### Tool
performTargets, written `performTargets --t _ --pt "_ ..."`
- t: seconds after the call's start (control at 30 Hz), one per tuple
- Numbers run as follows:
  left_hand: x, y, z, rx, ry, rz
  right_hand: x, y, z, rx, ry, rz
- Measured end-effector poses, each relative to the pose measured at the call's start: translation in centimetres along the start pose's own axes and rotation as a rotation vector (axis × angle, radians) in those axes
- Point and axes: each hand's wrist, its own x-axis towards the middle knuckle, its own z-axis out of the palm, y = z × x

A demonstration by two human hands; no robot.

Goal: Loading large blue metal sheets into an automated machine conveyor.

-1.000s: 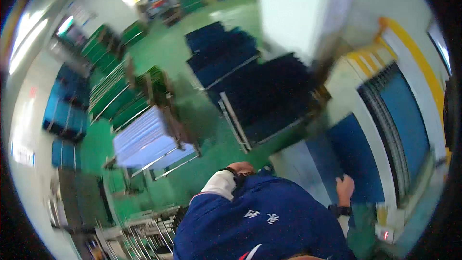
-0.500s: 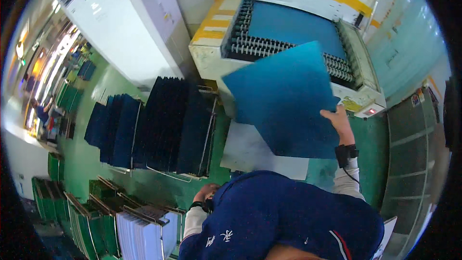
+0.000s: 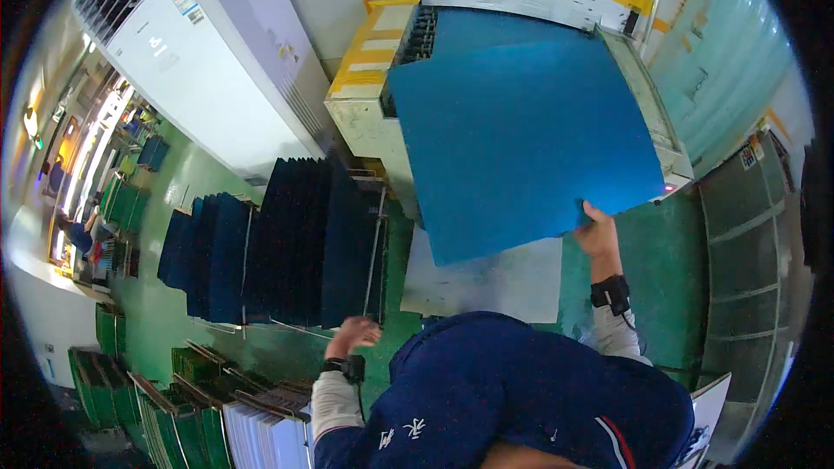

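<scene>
My right hand (image 3: 598,230) grips the near right corner of a large blue panel (image 3: 521,139) and holds it flat over the white and yellow machine (image 3: 365,113). A black strap sits on that wrist. My left hand (image 3: 354,333) hangs free at my side with its fingers loosely apart, just in front of a rack of upright dark blue panels (image 3: 304,243). It holds nothing. My dark blue jacket fills the lower middle of the view.
A tall white cabinet unit (image 3: 200,61) stands left of the machine. More racks of dark panels (image 3: 204,256) and green and white boards (image 3: 226,417) line the green floor at the left. A grey sheet (image 3: 486,282) lies below the blue panel. Another person (image 3: 78,230) is far left.
My view has swung from the racks to the machine. The blue panel in my right hand has risen and moved forward over the machine's top. My left hand has lifted a little.
</scene>
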Motion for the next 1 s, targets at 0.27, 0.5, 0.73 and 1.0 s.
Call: performTargets --t 0.27,0.5,0.73,1.0 --pt "-22.0 26.7 13.6 0.776 0.086 1.219 1.8 2.6 0.9 0.121 0.099 0.090" --pt "-30.2 30.9 25.1 0.346 -1.088 1.530 3.9 2.9 1.0 0.068 0.079 0.043" --pt "-27.6 30.5 27.5 0.244 -1.175 1.649 7.6 2.1 -4.5 -0.145 0.157 0.379" --pt "-26.4 31.7 28.4 0.153 -1.204 1.684 7.1 2.4 -0.2 0.029 0.044 -0.003"
